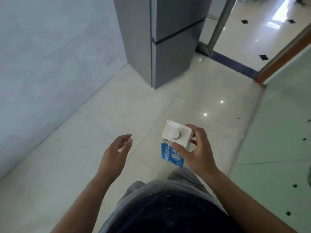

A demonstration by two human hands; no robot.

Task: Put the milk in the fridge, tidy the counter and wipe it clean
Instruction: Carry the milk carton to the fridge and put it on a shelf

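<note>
I am carrying the blue-and-white cardboard milk carton (175,143) upright, pinched at its top by my right hand (195,152); my left hand (116,153) is hanging open, empty; the closed grey metal fridge (161,39) is standing ahead; next, its door needs opening.

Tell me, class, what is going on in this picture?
A person is carrying a milk carton in the right hand, its grip closed around the top of the carton beside the white cap. The left hand is open and holds nothing. A grey fridge stands ahead across the tiled floor, its doors shut, so the milk is not yet put away. No counter is in view.
</note>
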